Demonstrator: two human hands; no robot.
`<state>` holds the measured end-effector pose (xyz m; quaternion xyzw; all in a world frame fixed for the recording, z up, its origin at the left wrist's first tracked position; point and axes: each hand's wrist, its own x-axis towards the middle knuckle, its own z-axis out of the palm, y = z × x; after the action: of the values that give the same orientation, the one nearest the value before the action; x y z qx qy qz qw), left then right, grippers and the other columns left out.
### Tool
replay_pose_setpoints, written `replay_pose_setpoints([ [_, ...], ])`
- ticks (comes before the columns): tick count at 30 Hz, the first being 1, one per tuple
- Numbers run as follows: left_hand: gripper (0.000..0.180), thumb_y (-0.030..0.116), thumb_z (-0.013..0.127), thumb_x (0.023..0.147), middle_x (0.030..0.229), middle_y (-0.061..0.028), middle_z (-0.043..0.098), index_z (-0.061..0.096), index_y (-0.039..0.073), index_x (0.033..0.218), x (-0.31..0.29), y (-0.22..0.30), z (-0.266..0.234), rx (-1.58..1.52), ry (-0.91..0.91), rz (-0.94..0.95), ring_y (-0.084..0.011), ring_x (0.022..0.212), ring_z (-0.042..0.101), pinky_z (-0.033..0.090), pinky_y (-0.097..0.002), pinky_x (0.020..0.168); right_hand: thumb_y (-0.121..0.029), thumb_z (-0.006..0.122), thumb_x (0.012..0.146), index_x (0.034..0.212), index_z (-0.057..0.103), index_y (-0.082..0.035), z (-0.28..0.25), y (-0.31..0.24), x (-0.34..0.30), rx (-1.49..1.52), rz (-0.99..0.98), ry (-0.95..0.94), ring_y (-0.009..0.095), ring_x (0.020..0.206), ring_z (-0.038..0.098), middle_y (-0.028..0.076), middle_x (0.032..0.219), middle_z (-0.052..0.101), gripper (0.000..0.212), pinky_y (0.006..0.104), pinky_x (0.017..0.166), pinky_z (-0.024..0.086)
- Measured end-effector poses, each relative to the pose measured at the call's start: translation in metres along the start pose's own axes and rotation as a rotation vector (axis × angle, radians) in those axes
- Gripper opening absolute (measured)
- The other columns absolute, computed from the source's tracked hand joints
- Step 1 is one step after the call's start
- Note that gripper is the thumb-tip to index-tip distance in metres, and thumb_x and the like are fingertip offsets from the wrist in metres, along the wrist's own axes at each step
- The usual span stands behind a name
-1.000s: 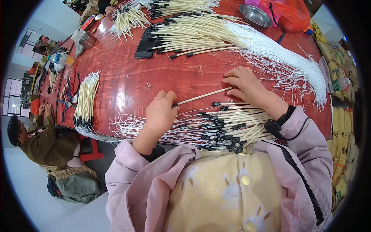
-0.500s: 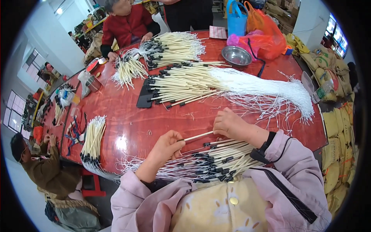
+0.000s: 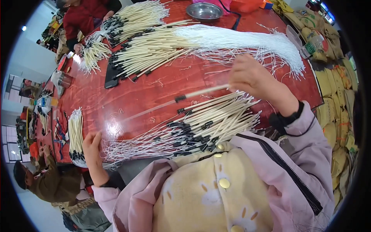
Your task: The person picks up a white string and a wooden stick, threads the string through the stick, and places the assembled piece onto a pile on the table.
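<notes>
My right hand (image 3: 249, 79) is closed on one end of a cream-coloured stick (image 3: 208, 91), held up over the table. A black cap (image 3: 180, 99) sits at the stick's other end. From that cap a white string (image 3: 150, 111), blurred by motion, stretches down toward my left hand (image 3: 92, 149). My left fingers are pinched together at the string's far end, where the string itself is hard to make out. Below the stick lies a loose pile of similar sticks (image 3: 228, 120) with black caps, close to my body. Their white strings (image 3: 135, 147) fan out to the left.
Beyond my hands lies a big bundle of sticks (image 3: 154, 52) with long white strings (image 3: 247, 40). A dark phone (image 3: 111, 75) is partly under it. A small upright-looking bundle (image 3: 75, 129) lies left. A metal bowl (image 3: 204, 11) stands far back. Two other people sit around the red table (image 3: 154, 87).
My hands have moved apart, the left one down and leftward, the right one up and rightward with the stick. The string now spans between them. The whole view has shifted.
</notes>
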<state>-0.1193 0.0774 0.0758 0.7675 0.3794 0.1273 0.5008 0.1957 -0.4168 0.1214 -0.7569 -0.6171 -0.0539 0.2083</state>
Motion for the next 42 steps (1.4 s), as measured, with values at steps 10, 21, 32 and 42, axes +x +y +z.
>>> replay_pose_setpoints([
  [10,0.030,0.013,0.076,0.083,0.102,-0.0181,0.069,0.069,0.001,0.110,-0.037,0.049,0.057,0.739,0.031,0.740,-0.0332,0.094,0.067,0.052,-0.0417,0.082,-0.025,0.078,0.082,0.101,0.071,-0.006,0.012,-0.019,-0.062,0.188,0.228,-0.099,0.029,0.103,0.055,0.006,0.108,0.067,0.028,0.0417,0.094,0.041],
  [21,0.020,0.016,0.069,0.086,0.104,-0.0193,0.064,0.067,0.002,0.101,0.015,0.148,0.382,0.622,-0.485,1.007,-0.0373,0.103,0.063,0.054,-0.0466,0.085,-0.019,0.075,0.085,0.124,0.063,-0.002,0.031,-0.005,-0.027,-0.022,0.327,0.026,0.034,0.113,0.053,0.012,0.124,0.062,0.045,0.0447,0.101,0.042],
  [32,0.012,0.007,0.056,0.093,0.086,-0.0276,0.064,0.052,-0.002,0.100,0.014,0.101,0.275,0.738,-0.527,0.821,-0.0480,0.084,0.063,0.050,-0.0553,0.074,-0.019,0.075,0.085,0.133,0.060,-0.002,0.038,0.005,-0.035,0.013,0.362,-0.031,0.034,0.115,0.053,0.014,0.131,0.060,0.053,0.0449,0.104,0.042],
  [42,0.010,0.006,0.061,0.092,0.086,-0.0260,0.065,0.055,-0.001,0.096,0.011,0.064,0.199,0.643,-0.422,0.683,-0.0470,0.085,0.064,0.049,-0.0531,0.072,-0.027,0.077,0.083,0.143,0.051,0.002,0.069,0.000,-0.011,-0.037,0.325,-0.134,0.035,0.122,0.050,0.016,0.147,0.051,0.072,0.0451,0.107,0.040],
])
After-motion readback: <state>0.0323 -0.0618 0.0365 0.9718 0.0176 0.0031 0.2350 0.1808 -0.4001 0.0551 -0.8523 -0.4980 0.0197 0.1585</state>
